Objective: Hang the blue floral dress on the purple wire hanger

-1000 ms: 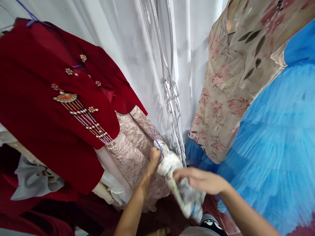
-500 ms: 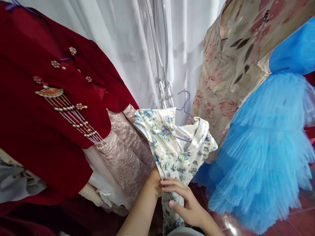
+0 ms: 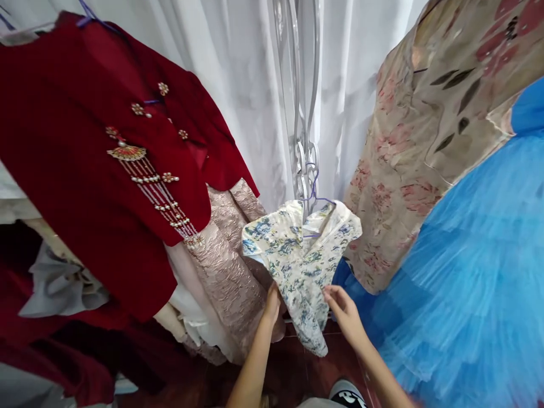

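A white short-sleeved floral dress (image 3: 293,249) with blue, green and yellow flowers hangs in front of me on a thin purple hanger (image 3: 313,190). The hanger's hook overlaps the rings of a white metal stand (image 3: 300,113); whether it is hooked on there I cannot tell. My left hand (image 3: 273,306) grips the dress's left side edge, its fingers partly hidden behind the cloth. On the opposite side, my right hand (image 3: 343,309) pinches the other edge between thumb and fingers. Below the hands the cloth narrows and hangs loose.
To the left hangs a dark red jacket (image 3: 85,170) with a beaded tassel brooch (image 3: 148,187), above a pink brocade skirt (image 3: 225,266). A beige floral dress (image 3: 391,170) and a blue tulle dress (image 3: 459,272) hang on the right. White curtains (image 3: 238,73) are behind; the floor (image 3: 301,368) is reddish tile.
My right hand has gone from lying on the dress front to pinching its right edge. The dress has swung straighter, and the view has shifted left.
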`<state>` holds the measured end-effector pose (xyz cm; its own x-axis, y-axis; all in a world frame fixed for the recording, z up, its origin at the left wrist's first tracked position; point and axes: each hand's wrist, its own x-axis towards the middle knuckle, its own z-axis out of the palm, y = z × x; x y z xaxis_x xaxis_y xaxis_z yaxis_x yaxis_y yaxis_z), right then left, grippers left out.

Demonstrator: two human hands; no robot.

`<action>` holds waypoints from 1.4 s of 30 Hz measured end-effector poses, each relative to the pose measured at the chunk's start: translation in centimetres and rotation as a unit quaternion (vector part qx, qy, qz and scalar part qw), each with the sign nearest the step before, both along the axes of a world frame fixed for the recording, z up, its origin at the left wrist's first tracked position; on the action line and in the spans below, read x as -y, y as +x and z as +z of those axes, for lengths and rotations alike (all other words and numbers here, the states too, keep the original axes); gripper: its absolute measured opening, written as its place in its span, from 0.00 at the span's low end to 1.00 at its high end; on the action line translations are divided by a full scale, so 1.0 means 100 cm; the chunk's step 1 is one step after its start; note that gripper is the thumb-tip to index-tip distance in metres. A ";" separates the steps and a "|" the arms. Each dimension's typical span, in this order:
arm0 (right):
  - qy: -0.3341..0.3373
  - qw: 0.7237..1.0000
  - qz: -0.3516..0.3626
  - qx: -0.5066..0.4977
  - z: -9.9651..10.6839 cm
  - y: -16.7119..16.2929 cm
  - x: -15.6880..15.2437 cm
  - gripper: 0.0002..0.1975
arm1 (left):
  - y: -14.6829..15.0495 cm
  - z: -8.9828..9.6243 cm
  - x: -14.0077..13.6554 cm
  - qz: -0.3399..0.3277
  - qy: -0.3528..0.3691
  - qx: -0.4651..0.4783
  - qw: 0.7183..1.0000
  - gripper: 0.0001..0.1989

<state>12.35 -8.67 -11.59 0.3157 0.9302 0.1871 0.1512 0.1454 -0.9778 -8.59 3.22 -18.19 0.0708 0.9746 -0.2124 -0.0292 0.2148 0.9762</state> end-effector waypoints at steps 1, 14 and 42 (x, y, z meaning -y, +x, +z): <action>0.001 1.000 -0.023 0.007 -0.002 0.004 -0.016 0.21 | -0.008 -0.014 0.009 0.032 -0.028 0.013 0.999 0.23; -0.058 0.976 -0.108 0.181 0.009 0.007 -0.125 0.21 | 0.010 -0.056 0.089 0.042 -0.064 0.009 0.997 0.28; -0.082 0.983 -0.073 0.149 0.008 -0.003 -0.110 0.09 | 0.077 0.065 -0.008 -0.037 0.304 -0.101 0.946 0.20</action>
